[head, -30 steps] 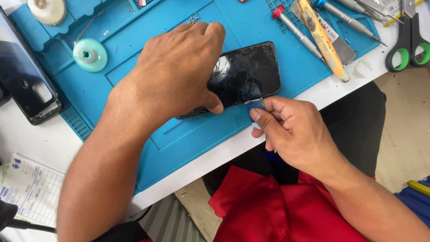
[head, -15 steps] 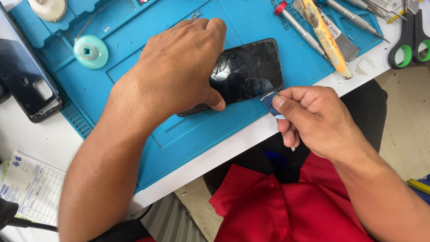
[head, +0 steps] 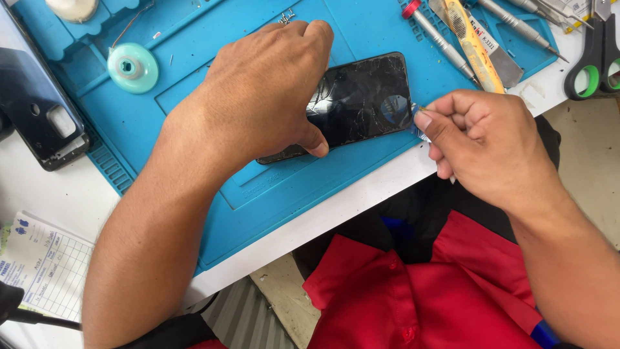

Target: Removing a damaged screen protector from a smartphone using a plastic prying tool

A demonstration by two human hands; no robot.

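Note:
A black phone (head: 365,97) with a cracked screen lies on the blue work mat (head: 271,194). My left hand (head: 261,94) presses down on the phone's left half and covers it, thumb at its near edge. My right hand (head: 484,145) pinches a small thin translucent blue pick (head: 418,124) between thumb and forefinger. The pick's tip touches the phone's right edge, near its lower corner.
A teal round spool (head: 132,66) and a dark phone back cover (head: 35,110) lie at the left. Screwdrivers (head: 439,42), a yellow-handled tool (head: 475,45) and green-handled scissors (head: 591,64) lie at the top right. A printed paper form (head: 39,265) sits at the lower left on the white table.
My right hand has slid the pick from the phone's near edge around to its right edge. My left hand has stayed pressed on the phone.

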